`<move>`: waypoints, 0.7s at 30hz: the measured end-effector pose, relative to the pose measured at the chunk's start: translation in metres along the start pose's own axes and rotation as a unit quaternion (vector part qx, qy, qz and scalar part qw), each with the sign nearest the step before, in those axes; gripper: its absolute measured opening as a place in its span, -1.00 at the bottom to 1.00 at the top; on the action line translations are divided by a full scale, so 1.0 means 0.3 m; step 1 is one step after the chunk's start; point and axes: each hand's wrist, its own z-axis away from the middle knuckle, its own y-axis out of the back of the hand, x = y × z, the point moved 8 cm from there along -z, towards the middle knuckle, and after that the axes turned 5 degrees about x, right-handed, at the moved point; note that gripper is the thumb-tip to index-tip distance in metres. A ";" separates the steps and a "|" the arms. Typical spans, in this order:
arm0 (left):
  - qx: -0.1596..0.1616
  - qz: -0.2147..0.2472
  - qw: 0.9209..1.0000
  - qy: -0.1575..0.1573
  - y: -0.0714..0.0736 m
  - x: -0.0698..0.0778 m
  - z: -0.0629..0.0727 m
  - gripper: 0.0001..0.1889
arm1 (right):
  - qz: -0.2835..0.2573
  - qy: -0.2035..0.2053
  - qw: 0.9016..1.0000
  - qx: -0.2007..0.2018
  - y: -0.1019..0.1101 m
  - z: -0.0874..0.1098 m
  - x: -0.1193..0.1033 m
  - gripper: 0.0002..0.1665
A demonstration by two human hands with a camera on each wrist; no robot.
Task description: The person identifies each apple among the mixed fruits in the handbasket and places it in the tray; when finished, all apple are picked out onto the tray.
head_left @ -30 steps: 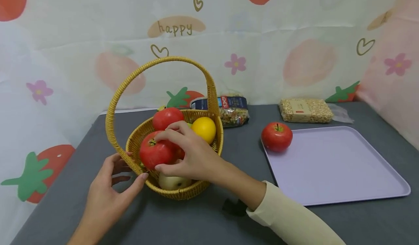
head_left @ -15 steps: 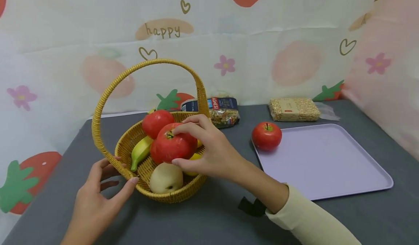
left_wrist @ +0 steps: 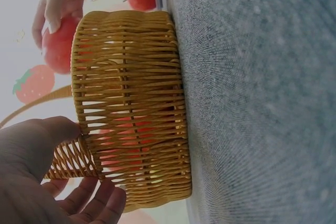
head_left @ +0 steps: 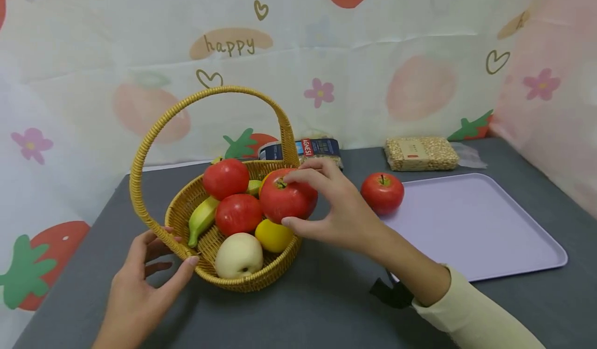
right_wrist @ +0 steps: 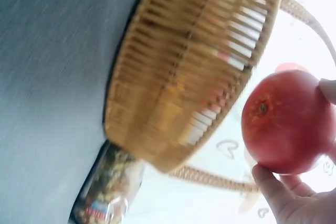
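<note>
My right hand (head_left: pixel 342 214) pinches a red apple (head_left: pixel 291 199) by its sides, above the right rim of a yellow wicker basket (head_left: pixel 247 285). In the right wrist view, thumb and fingers hold that apple (right_wrist: pixel 289 121) beside the basket wall. My left hand (head_left: pixel 140 287) grips the basket at the left foot of its arched handle, thumb at the rim and fingers behind. Inside the basket lie two red fruits (head_left: pixel 239 214), a green-yellow banana (head_left: pixel 202 220), a pale round pear (head_left: pixel 239 256) and a yellow fruit (head_left: pixel 274 236). Part of another yellow fruit hides behind the held apple.
Another red apple (head_left: pixel 382 193) sits at the left corner of a lilac tray (head_left: pixel 485 224) on the right. At the back lie a dark-labelled bag (head_left: pixel 322 147) and a clear pack of pale grains (head_left: pixel 422 154). A printed cloth (head_left: pixel 354 43) hangs behind the table.
The right hand has carried the apple up and rightward, from inside the basket to its right rim. The fruit beneath has come into sight. The left hand keeps its hold on the basket.
</note>
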 end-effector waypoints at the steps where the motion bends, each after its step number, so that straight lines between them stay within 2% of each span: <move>1: 0.000 0.000 1.000 0.000 -0.001 0.000 0.000 -0.25 | 0.005 -0.005 1.000 0.000 0.010 0.005 0.007 -0.41; 12: 0.005 0.001 1.000 -0.001 0.004 0.006 0.000 -0.27 | 0.054 -0.031 0.998 0.026 0.139 0.053 0.078 -0.41; 21: 0.004 0.002 1.000 -0.002 0.007 0.006 0.000 -0.27 | 0.076 -0.071 0.994 0.045 0.262 0.100 0.151 -0.40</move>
